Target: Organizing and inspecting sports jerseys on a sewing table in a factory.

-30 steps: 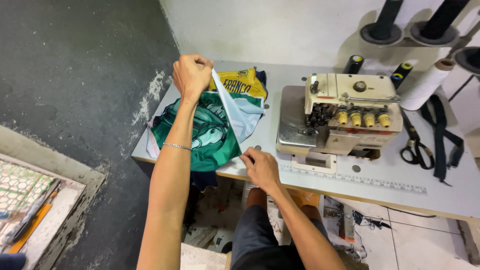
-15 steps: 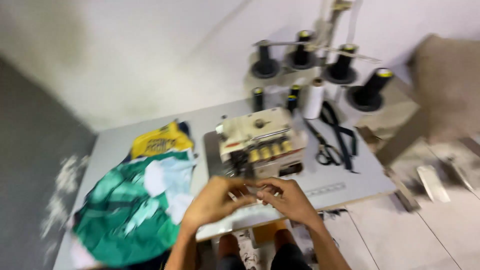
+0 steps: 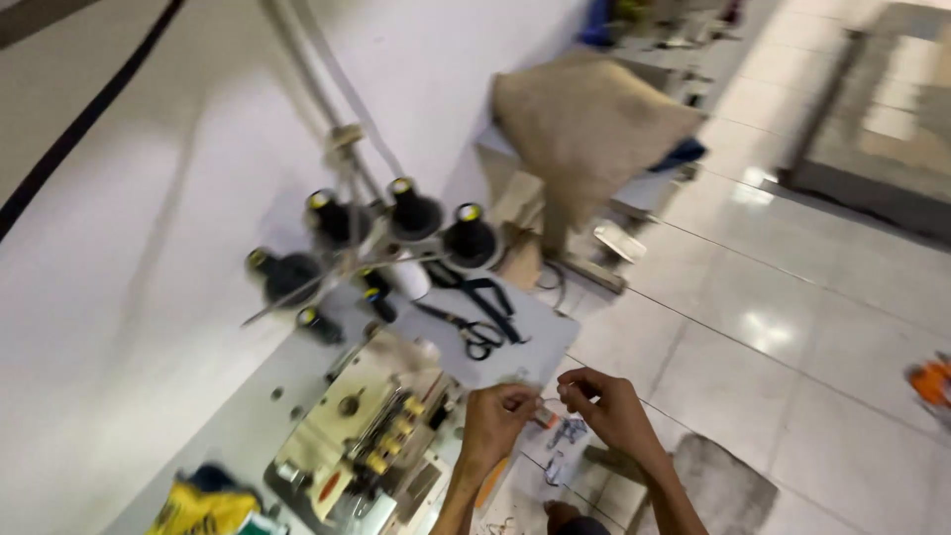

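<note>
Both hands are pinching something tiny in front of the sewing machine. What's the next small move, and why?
Probably hold it steady and look down at it. The left hand and right hand meet fingertip to fingertip beyond the table edge, beside the sewing machine. What they pinch is too small and blurred to identify.

Two hands are seen, a left hand (image 3: 495, 421) and a right hand (image 3: 606, 406). One sewing machine (image 3: 362, 446) is counted, one pair of scissors (image 3: 466, 332), one brown sack (image 3: 584, 124), and six dark thread cones (image 3: 411, 210).
</note>
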